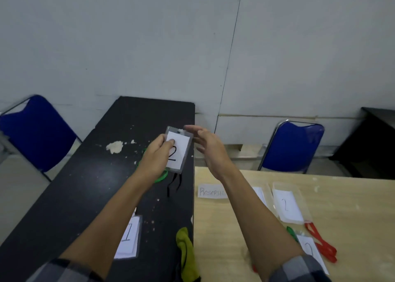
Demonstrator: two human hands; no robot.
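While a black table [85, 185] fills the left and a wooden table [352, 207] abuts it on the right, a blue chair [36, 132] stands at far left and a second chair [295, 147] stands behind the wooden table. Above the black table's far part, the left hand [155, 158] grips a clear badge [180, 151] holding a card marked 2, with the thumb on the card's face. The right hand [210, 151] hovers just beside the badge's right edge, fingers straight, holding nothing; I cannot tell whether it touches the badge. A green lanyard [161, 178] lies beneath the left hand. Nearer lie a yellow cloth [187, 251] and a 1 badge [129, 236]. A red lanyard [320, 243] lies on the wooden table.
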